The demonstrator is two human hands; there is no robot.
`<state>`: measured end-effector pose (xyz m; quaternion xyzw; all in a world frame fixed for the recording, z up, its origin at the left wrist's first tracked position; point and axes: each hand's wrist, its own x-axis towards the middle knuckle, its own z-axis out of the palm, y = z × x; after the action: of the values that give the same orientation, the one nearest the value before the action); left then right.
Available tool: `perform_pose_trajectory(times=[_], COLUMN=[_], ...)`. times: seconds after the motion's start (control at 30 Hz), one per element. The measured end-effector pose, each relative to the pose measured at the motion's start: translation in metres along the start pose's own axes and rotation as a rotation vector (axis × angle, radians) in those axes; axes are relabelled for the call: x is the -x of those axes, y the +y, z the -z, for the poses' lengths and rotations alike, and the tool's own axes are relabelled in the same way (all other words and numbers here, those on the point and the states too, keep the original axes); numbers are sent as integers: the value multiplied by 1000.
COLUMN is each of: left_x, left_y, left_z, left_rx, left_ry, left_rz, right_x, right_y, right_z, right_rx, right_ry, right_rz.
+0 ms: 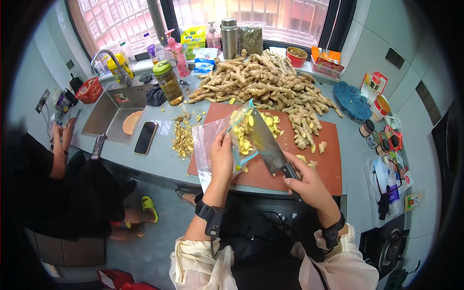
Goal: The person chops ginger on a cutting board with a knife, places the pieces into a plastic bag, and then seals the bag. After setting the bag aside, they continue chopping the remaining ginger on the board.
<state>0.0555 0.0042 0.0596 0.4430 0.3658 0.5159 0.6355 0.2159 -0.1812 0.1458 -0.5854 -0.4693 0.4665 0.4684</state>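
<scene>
My left hand [222, 153] grips a clear plastic bag [205, 145] with a blue-edged opening, over the left part of a reddish-brown cutting board [328, 166]. Yellow ginger slices [242, 131] show at the bag's mouth. In my right hand [307, 178] is the black handle of a wide cleaver [267, 141]; its blade slants up to the left, beside the slices and the bag's opening. More slices lie on the board behind the blade. A large heap of whole ginger [270, 79] rises behind and partly on the board.
Ginger peelings [182, 137], a phone [146, 138] and a lidded jar [168, 84] are left of the board, near the sink [108, 116]. Another person [58, 193] stands at far left. A blue dish [352, 100] and small jars [373, 139] are at right.
</scene>
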Motion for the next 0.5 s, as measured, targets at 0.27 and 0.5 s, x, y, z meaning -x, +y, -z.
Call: perform_pose_trajectory(times=[0.27,0.5], left_x=[-12,-29], left_y=[4,15], left_z=[15,36], left_rx=[52,98], left_ry=[124,152], left_rz=[25,-48], right_x=[5,-23], right_y=[-2,-9], right_z=[39,65], right_rx=[-118,97], right_ry=[69,110], right_rz=[59,20])
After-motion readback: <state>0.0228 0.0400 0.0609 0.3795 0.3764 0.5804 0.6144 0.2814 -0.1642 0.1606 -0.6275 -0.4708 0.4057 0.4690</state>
